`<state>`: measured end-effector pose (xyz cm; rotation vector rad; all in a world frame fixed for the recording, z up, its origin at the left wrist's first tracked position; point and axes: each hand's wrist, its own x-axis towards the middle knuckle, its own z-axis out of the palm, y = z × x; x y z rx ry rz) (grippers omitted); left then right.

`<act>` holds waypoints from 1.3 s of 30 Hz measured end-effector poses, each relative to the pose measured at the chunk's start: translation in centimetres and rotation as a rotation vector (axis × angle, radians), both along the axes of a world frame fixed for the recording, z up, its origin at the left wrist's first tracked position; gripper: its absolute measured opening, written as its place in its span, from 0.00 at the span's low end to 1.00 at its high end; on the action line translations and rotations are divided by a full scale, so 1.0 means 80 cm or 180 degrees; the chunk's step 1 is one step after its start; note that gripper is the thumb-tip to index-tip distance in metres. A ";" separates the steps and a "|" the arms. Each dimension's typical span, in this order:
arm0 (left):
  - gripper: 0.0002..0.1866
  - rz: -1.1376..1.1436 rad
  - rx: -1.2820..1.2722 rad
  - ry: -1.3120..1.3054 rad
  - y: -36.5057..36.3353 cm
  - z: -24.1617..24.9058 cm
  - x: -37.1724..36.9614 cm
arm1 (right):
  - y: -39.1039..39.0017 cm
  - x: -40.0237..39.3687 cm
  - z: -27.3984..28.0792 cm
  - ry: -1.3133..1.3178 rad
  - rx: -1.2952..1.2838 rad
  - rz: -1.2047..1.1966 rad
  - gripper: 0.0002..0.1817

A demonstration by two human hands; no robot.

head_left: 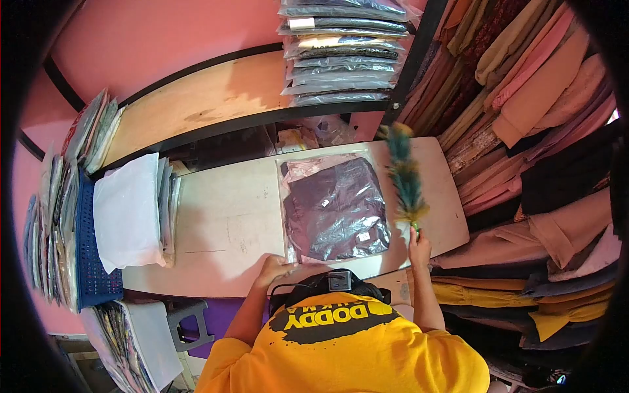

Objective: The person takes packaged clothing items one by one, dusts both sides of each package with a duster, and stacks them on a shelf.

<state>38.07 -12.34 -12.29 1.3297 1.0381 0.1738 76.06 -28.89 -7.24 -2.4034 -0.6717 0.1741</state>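
A folded dark garment in a clear plastic bag [337, 209] lies flat on the pale table [223, 216], with a pinkish piece showing at its far end and a small white label near its front. At the bag's near left corner is my left hand [274, 268], its fingers closed on the plastic edge. My right hand [419, 249] grips the green handle of a feather duster [405, 173]. The duster stands to the right of the bag, its green and yellowish feathers pointing away from me over the table.
Bagged garments [344, 62] are stacked on the wooden shelf [203, 92] behind the table. At left, a white bagged pile [130, 209] sits by a blue basket [98, 272] of packets. Clothes [524, 150] hang densely along the right. A grey stool [190, 324] stands below.
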 end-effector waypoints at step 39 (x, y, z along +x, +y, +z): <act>0.12 -0.0215 -0.0341 0.0537 0.001 0.030 -0.003 | -0.070 0.050 -0.009 -0.0026 -0.1064 -0.0124 0.28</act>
